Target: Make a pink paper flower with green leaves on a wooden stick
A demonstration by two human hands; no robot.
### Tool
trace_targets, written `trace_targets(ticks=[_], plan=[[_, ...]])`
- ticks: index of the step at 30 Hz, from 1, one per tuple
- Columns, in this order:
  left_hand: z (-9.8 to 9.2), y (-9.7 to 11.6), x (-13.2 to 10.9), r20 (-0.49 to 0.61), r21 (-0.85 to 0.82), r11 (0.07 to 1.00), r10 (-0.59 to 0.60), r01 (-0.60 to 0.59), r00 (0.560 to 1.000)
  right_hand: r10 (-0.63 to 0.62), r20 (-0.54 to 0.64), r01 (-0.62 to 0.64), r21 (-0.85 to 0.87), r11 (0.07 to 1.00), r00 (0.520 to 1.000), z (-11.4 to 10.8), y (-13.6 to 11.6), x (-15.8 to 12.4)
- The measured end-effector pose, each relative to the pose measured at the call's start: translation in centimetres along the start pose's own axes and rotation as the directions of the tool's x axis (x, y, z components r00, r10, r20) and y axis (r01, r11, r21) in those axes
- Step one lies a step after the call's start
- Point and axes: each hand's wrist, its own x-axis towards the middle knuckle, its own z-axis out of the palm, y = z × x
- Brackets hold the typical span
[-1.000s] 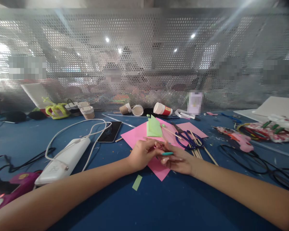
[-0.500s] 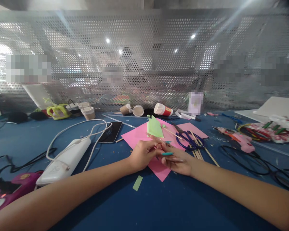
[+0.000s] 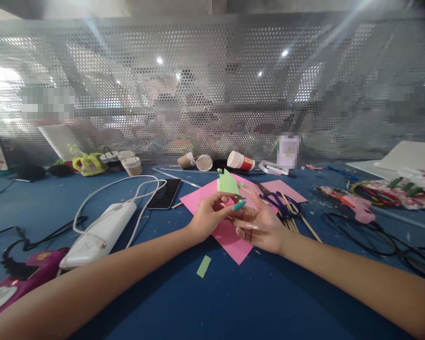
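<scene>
My left hand (image 3: pixel 209 215) pinches a small curled piece of pink paper (image 3: pixel 227 201) between thumb and fingers, above the pink sheets. Just to its right is my right hand (image 3: pixel 264 226), palm turned up, fingers spread apart, with nothing visible gripped in it. Beneath both hands lie pink paper sheets (image 3: pixel 233 243). A folded green paper (image 3: pixel 227 183) rests on them behind my left hand. Dark blue-handled scissors (image 3: pixel 283 206) lie beyond my right hand, over thin wooden sticks (image 3: pixel 310 225). A green paper strip (image 3: pixel 203 266) lies nearer to me.
On the blue table (image 3: pixel 212 307), a white power bank (image 3: pixel 99 233) with cable and a black phone (image 3: pixel 165 193) are left. Paper cups (image 3: pixel 241 161) line the back. A pink glue gun (image 3: pixel 357 208) with black cord lies right. A perforated metal screen (image 3: pixel 212 94) stands behind.
My hands have drawn slightly apart and my left hand has risen a little. The pink piece shows more clearly at its fingertips. My right hand's fingers have opened wider.
</scene>
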Motion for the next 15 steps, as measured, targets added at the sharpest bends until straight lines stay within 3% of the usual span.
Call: trace_targets(ticks=[5, 9, 15], plan=[[-0.13, -0.3, 0.18, -0.019, 0.072, 0.997, 0.028, -0.026, 0.999, -0.054, 0.016, 0.055, -0.089, 0.995, 0.998, 0.52, 0.12, -0.05], [-0.1, -0.18, 0.16, 0.0, 0.024, 1.0, 0.008, -0.008, 1.0, -0.078, 0.011, 0.079, -0.141, 0.987, 0.997, 0.54, 0.25, 0.01], [-0.09, 0.13, 0.06, -0.077, 0.122, 0.992, 0.048, -0.039, 0.996, -0.12, 0.012, 0.12, -0.161, 0.98, 0.993, 0.6, 0.38, -0.01]])
